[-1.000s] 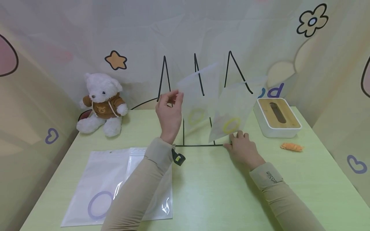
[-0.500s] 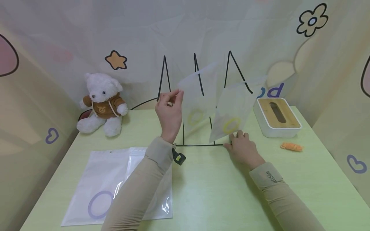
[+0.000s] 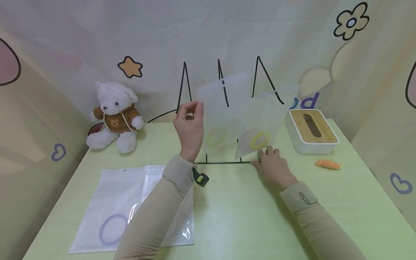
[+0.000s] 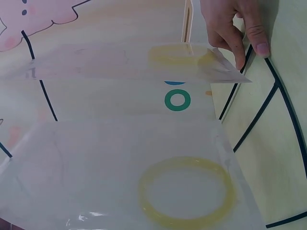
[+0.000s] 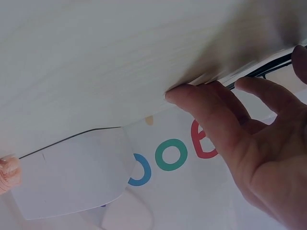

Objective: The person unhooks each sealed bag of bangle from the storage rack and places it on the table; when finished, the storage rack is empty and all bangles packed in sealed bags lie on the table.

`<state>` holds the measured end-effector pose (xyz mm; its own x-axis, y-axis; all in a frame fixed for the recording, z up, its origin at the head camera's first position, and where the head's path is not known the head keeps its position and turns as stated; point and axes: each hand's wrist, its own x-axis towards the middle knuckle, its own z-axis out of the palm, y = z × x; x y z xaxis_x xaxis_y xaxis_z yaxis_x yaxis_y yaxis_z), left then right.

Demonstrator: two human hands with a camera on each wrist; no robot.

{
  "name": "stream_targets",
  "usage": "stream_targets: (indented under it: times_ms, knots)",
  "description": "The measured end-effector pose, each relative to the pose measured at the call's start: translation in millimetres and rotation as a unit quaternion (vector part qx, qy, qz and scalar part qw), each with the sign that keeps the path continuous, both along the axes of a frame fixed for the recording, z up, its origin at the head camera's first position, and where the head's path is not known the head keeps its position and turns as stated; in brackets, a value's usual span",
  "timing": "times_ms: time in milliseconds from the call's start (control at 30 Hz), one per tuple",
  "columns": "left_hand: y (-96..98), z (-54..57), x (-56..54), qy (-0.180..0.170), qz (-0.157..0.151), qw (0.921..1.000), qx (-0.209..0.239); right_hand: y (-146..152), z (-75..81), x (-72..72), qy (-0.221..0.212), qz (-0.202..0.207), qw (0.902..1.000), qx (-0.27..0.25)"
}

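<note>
A black wire rack [image 3: 224,163] with three peaked hooks stands mid-table. Two translucent zip bags hang from it, each with a yellow ring inside: the left bag [image 3: 221,112] and the right bag [image 3: 263,115]. My left hand [image 3: 189,126] is raised, thumb and forefinger tips together right at the left bag's left edge; I cannot tell whether they still pinch it. The left wrist view shows this bag's lower face [image 4: 100,182] close up, its holding fingers out of frame. My right hand [image 3: 274,168] grips the rack's base wire low at the right, seen also as fingers [image 4: 256,36].
Two more zip bags lie front left, one holding a purple ring [image 3: 113,230]. A white teddy bear [image 3: 113,122] in a brown hoodie sits back left. At right stand a wood-topped tissue box [image 3: 312,144] and a small orange wrapped item [image 3: 328,164].
The left bag has turned to face me more and looks wider, its top left corner now above my fingertips. My left hand shifted slightly left; the right hand stayed on the rack.
</note>
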<state>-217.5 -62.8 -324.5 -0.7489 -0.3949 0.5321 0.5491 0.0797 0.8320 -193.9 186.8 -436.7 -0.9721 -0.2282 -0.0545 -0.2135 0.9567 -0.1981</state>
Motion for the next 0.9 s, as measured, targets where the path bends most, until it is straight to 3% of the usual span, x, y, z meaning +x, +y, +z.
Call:
stream_targets:
  times_ms: [267, 633, 900]
  knots:
    - [1.4, -0.4, 4.4, -0.012, -0.015, 0.9998, -0.006, 0.4, -1.7, -0.6, 0.002, 0.002, 1.0000, 0.001]
    - [0.1, -0.3, 7.8, 0.024, -0.009, 0.9988, -0.041, -0.5, -0.6, -1.5, -0.002, 0.000, 1.0000, 0.006]
    - [0.9, 1.1, 11.1, 0.008, -0.006, 0.9996, -0.026, -0.1, -2.4, -2.1, -0.001, 0.000, 1.0000, 0.007]
